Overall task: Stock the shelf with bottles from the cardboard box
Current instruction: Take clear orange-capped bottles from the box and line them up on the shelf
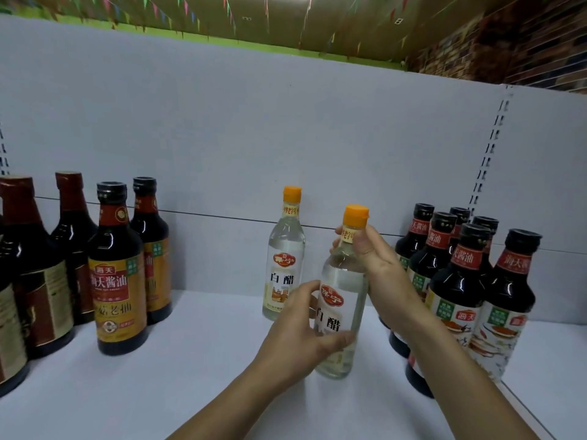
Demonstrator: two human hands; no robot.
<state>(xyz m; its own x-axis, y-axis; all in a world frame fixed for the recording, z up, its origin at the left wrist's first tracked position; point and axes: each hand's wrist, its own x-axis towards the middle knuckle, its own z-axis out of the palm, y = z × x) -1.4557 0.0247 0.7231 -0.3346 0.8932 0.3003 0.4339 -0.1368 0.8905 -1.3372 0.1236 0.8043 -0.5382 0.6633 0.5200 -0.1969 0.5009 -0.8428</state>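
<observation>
So on the shelf (197, 354): held bottle (341, 312) mid-frame, another bottle (283, 258) just behind-left, soy bottles (117, 271) far left, more soy bottles (460, 281) right.

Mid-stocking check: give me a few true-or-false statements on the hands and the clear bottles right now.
1. The left hand and the right hand both hold the front clear bottle. True.
2. The right hand grips its base. False: its fingers pinch the neck; the left hand holds the lower body.
3. A second clear bottle stands on the shelf behind it. True.
4. The clear bottles have black caps. False: orange caps.
5. Dark bottles stand on both sides. True.
</observation>
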